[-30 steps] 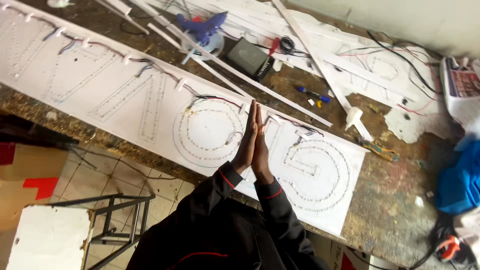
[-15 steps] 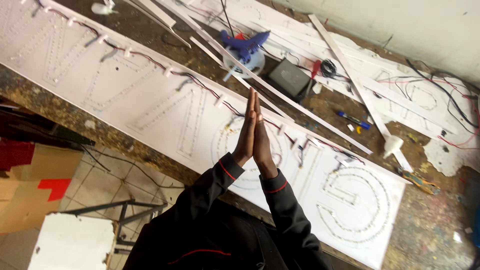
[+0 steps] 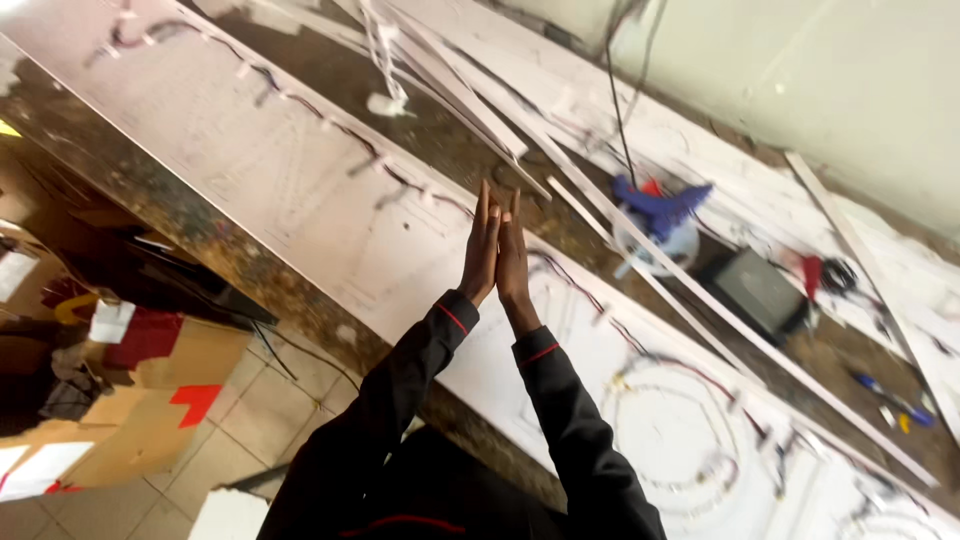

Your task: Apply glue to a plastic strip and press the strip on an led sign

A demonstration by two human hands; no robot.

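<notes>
1. Palms flat against each other: my left hand and right hand are pressed together, fingers straight, closed and pointing away from me. They hold nothing.
2. Directly beneath and beyond the fingertips lies the long white sign panel on the bench. Its long axis runs slantwise, from far off to the left of my fingers down toward the near right.
3. Thin wiring with small light modules follows the letter outlines on the panel; one run passes just past the fingertips, slightly to their right.
4. A ring-shaped letter outline sits to the right of my wrists, nearer my right hand.
5. Farther out, up and right of the fingers: a blue tool on a pale round tub, then a dark box, both well apart from the hands.
6. Both hands are level with each other; neither touches the panel as far as I can tell.
</notes>
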